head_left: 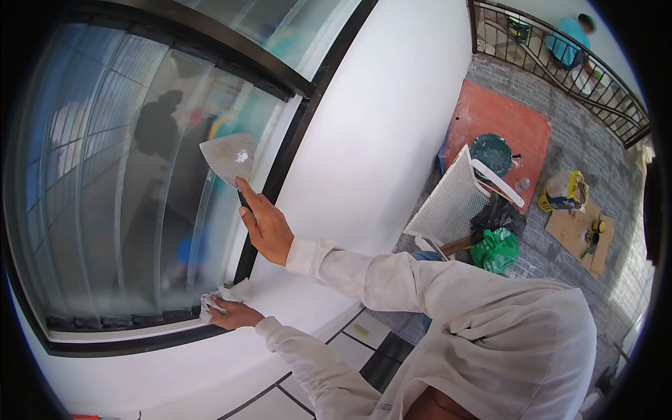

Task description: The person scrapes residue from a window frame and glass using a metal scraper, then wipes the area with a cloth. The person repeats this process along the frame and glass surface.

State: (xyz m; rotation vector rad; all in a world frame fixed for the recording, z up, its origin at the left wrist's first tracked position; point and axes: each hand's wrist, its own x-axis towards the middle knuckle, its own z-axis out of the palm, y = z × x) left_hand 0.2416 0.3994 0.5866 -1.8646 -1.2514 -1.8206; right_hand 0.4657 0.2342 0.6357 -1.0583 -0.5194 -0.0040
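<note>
My right hand is closed round the dark handle of a putty knife, its forefinger stretched along toward the blade. The wide metal blade carries a white smear and is held up in front of the glass window; whether it touches the glass I cannot tell. Lower down, my left hand grips a crumpled whitish rag at the window's bottom corner, against the dark frame. Part of the rag is hidden by the fingers.
White wall borders the window. On the paved floor are a red board with a dark green bucket, a white perforated panel, a green plastic bag and a yellow sack. Another person sits beyond a metal railing.
</note>
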